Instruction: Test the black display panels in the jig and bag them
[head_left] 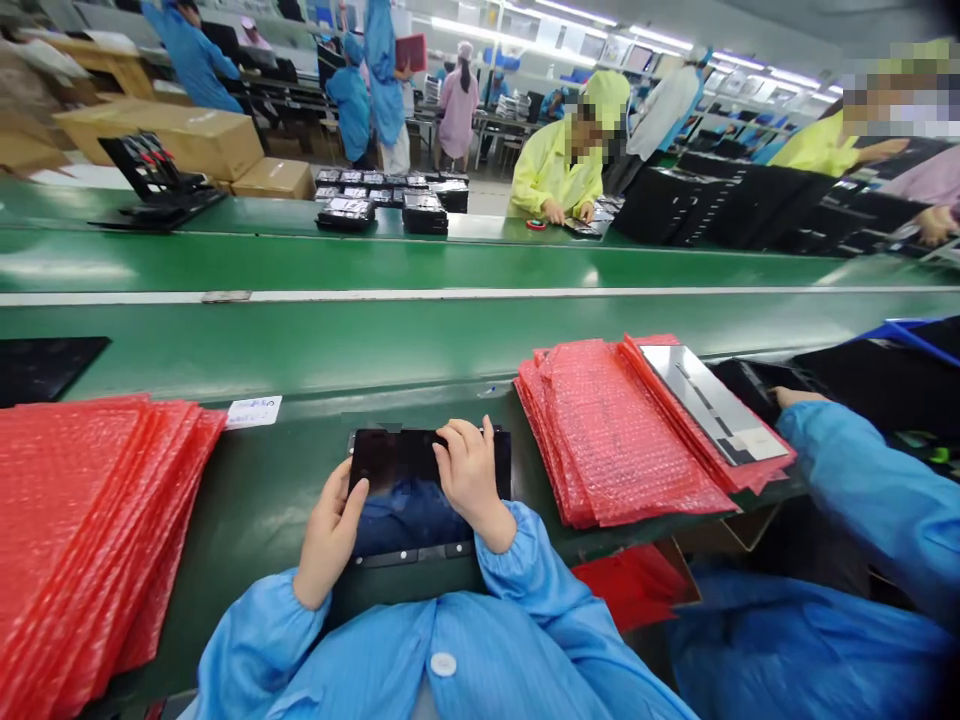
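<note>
Left: I've got a usable lane of bare bench (240,520) between the left red bag pile (82,520) and the left hand (328,530); paper label (253,412) by the pile's far corner. Right: tight, just a slim gap from dark panel (409,510) to right red bag stack (592,430), narrowest at the far end. Ahead: I can reach over green belt (360,335) to the white strip (420,295). Far right: co-worker's sleeve (862,480) blocks me.

Forearms (262,622) angle inward, left grip (328,528) curled with thumb (354,502) extended, right grip (471,480) back-up, fingers (454,438) bent.
</note>
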